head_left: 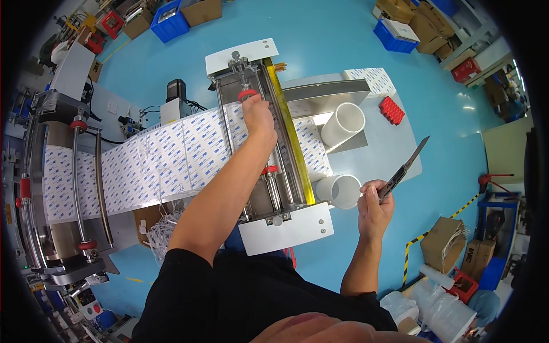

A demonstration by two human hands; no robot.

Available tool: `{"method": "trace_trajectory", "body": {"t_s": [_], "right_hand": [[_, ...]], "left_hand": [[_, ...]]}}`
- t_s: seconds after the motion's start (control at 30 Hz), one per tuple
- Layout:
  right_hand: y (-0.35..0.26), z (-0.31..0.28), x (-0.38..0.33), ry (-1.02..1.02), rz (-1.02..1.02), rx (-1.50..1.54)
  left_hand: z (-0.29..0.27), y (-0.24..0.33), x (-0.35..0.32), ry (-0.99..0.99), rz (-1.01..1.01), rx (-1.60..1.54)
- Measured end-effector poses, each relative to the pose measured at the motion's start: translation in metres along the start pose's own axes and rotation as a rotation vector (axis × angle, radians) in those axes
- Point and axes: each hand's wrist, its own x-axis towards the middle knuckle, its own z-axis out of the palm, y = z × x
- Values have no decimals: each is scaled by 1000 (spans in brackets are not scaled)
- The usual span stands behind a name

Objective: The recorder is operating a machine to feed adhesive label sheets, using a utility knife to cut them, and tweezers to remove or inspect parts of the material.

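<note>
Left hand (pixel 258 116): reaches to the far part of the slitting machine (pixel 269 143), fingers closed about a red ring (pixel 247 94) mounted on one of the machine's metal rods.

Right hand (pixel 374 208): held to the right of the machine, near the person, gripping a utility knife (pixel 403 170) whose blade is extended and points up and to the far right.

Slitting machine: metal frame with white end plates, one far and one near, and a yellow bar along its right side. A second red ring (pixel 269 170) sits on the rods nearer the person.

Printed sheet (pixel 154 166): a wide white web patterned in blue, running from the rollers (pixel 86 188) on the left, across the machine and out on the right.

White tubes: one (pixel 343 123) lying on the table (pixel 394 148) to the right of the machine, another (pixel 339 190) just beside the right hand.

Red block (pixel 392 110): on the far right of the table.

Floor (pixel 320 34): blue, with cardboard boxes (pixel 449 240) to the right.
</note>
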Motion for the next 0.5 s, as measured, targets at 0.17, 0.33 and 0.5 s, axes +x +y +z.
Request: {"method": "trace_trajectory", "body": {"t_s": [0.17,0.33,0.5], "right_hand": [[2,-4,2,3,-11,13],[3,-3,5,31,-1,22],[4,-4,9,30,-13,-1]], "left_hand": [[4,1,-2,35,7,-35],[3,3,-5,21,2,0],[-2,-1,-9,-45,18,66]]}}
